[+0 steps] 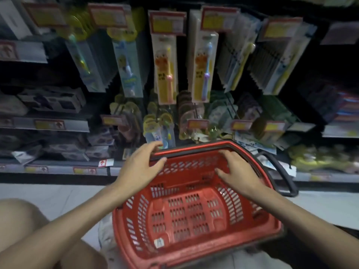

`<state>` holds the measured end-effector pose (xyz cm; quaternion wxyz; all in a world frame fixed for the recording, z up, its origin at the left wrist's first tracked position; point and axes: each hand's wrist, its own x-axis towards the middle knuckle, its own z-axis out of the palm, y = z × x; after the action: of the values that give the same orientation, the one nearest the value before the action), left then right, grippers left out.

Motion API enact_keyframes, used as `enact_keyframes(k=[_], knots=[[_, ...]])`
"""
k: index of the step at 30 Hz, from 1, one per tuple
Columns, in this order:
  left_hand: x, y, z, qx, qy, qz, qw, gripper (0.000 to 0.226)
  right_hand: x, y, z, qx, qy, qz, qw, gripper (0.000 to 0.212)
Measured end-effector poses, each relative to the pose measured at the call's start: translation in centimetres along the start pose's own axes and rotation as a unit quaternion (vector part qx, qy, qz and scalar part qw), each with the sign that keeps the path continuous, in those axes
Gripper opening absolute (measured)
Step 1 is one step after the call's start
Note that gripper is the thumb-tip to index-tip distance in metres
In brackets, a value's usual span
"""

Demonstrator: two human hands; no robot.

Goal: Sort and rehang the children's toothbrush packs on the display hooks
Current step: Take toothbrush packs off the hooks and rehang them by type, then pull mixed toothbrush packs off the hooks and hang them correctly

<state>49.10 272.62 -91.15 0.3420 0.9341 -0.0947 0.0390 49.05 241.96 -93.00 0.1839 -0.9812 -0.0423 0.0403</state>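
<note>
Children's toothbrush packs hang in rows on the display hooks in front of me: a yellow pack with a pink brush (166,74), a matching pack with a purple brush (204,68), a blue pack (127,65) and a green-brush pack (81,55). Lower hooks carry more packs (159,127), blurred and dim. An empty red shopping basket (194,247) sits tilted before me. My left hand (139,167) lies at the basket's far left rim, fingers spread and holding nothing. My right hand (239,171) hovers over the basket's far right side, fingers spread, also holding nothing.
Red and yellow price tags (167,22) top the hooks. Dark boxed goods fill the shelves at left (52,100) and right (334,105). The basket's black handle (285,177) hangs down on its right. Pale floor (58,193) runs below the shelving; my knee (21,220) is at lower left.
</note>
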Motion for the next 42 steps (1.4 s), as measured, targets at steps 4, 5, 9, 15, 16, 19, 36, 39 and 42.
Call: enact_keyframes(k=[4,5,9,15,16,19,36,39,42], knots=[[-3.2,-1.9,3.4,0.230,-0.151,0.039,0.960,0.067,-2.7,5.7,2.8,-0.151,-0.044,0.003,0.988,0.059],[-3.8,-2.6,4.3,0.277,-0.185,0.036,0.942,0.071,-3.1,6.9,3.3,-0.183,-0.047,-0.002,0.982,0.059],[-5.9,-5.1,6.5,0.418,-0.268,0.004,0.868,0.074,-4.3,9.5,4.9,-0.275,-0.057,-0.035,0.959,0.053],[-4.8,-8.1,6.5,0.547,-0.255,0.026,0.797,0.067,-4.7,7.6,6.1,-0.283,-0.040,-0.025,0.958,0.035],[-4.4,-8.7,6.4,0.555,-0.253,0.026,0.792,0.067,-4.8,7.1,6.2,-0.280,-0.041,-0.016,0.959,0.033],[-3.4,-9.8,6.0,0.576,-0.254,0.026,0.776,0.067,-5.0,5.7,6.7,-0.276,-0.047,0.001,0.960,0.035],[2.2,0.5,-1.1,0.185,0.001,0.004,0.983,0.060,-0.9,-10.0,-2.1,0.009,0.061,-0.090,0.994,0.058],[4.5,2.6,-4.0,0.024,0.076,-0.005,0.997,0.047,2.0,-13.9,-5.1,0.062,0.132,-0.111,0.983,0.051],[7.4,4.1,-6.3,-0.148,0.106,-0.021,0.983,0.035,5.6,-17.0,-7.3,0.130,0.170,-0.096,0.972,0.051]])
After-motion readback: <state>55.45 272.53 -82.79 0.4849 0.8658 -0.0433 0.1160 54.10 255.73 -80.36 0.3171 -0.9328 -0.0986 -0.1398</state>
